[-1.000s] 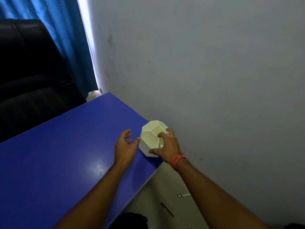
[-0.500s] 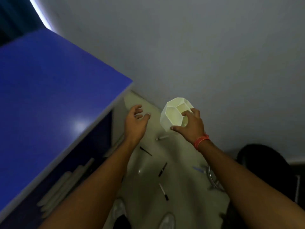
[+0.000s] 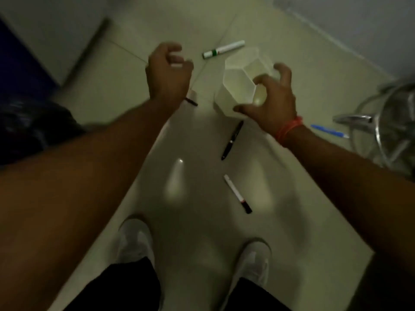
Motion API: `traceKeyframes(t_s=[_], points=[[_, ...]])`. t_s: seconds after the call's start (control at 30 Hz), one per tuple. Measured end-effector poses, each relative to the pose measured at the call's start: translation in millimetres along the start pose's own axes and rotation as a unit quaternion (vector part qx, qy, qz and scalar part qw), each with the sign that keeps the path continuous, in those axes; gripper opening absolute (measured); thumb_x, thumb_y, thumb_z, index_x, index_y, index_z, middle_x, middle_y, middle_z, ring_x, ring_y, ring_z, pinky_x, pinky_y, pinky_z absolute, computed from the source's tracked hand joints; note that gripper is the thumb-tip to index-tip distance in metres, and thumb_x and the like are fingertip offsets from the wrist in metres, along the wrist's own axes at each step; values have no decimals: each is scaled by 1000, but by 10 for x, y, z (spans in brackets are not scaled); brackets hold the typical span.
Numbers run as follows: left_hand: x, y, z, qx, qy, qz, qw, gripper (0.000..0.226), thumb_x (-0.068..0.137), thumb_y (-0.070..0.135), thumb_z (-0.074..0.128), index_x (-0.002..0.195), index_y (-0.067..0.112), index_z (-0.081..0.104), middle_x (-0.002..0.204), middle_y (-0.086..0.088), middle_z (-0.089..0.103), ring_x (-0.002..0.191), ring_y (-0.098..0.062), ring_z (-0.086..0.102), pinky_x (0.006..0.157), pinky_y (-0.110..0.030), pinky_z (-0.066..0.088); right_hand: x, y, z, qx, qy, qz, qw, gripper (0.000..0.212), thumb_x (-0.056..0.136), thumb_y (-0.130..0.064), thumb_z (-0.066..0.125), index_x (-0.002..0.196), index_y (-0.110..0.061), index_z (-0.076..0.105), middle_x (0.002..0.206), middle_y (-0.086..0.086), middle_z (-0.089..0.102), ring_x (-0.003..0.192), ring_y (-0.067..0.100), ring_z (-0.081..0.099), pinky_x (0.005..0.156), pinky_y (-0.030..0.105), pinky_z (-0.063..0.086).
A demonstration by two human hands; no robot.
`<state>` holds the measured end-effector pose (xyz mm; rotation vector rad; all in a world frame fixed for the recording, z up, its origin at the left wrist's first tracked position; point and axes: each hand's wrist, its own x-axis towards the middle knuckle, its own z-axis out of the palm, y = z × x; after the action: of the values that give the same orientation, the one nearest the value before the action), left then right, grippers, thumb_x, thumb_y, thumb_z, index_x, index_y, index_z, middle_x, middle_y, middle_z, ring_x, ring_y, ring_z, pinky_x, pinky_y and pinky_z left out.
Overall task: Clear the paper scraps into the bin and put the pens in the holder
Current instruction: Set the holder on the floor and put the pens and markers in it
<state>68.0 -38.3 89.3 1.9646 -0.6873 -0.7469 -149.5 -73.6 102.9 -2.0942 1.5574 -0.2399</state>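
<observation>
My right hand grips the white hexagonal pen holder by its rim and holds it above the floor, its mouth tilted toward me. My left hand hangs beside it with fingers loosely curled and holds nothing. Several pens lie on the pale tiled floor: a white marker with a green band above the holder, a black pen under my right hand, a white marker with a black cap nearer my feet, a blue pen at the right, and a dark pen tip half hidden by my left wrist.
A blue desk side panel stands at the left. A chrome chair base is at the right. My two white shoes stand at the bottom. The grey wall runs along the top right.
The view has swung down from the blue desk to the floor. My right hand carried the holder off the desk and lower toward the pens; my left hand came along empty.
</observation>
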Motion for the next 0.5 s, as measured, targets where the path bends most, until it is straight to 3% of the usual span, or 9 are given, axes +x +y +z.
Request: traceKeyframes(t_s=[0.17,0.23,0.33,0.4,0.5], points=[[651,-217,627,80,-42,82,993,31,88,17,61,118,22,61,102,3,65,89,-9,65,67,-12,50,315,271,333,-37,15,-48,998,69,58,-52,83,113,-17,59,153,12,20,129,35,43,110,32,37],[871,-276,842,116,-39,122,985,32,87,18,60,119,22,62,106,3,64,95,-8,63,74,-11,49,360,355,443,-42,23,-60,997,69,58,-54,82,114,-19,59,153,14,21,127,36,45,109,35,39],[1213,-286,1028,215,-78,170,959,42,87,23,62,128,20,59,124,-5,63,110,-17,62,91,-23,50,379,392,553,-39,32,-85,995,71,60,-55,80,118,-22,58,153,16,22,126,40,43,106,43,43],[1380,-315,1088,309,-154,194,918,52,87,33,62,135,16,52,134,-15,56,121,-30,56,100,-34,46,407,356,615,-47,30,-94,994,75,62,-55,79,126,-24,54,156,18,15,129,42,41,105,43,41],[1384,-385,1109,455,-251,241,820,59,76,38,66,128,15,52,129,-22,52,116,-46,53,97,-50,47,316,329,592,-77,49,-95,991,97,65,-60,75,146,-25,33,159,22,0,137,43,33,107,46,39]])
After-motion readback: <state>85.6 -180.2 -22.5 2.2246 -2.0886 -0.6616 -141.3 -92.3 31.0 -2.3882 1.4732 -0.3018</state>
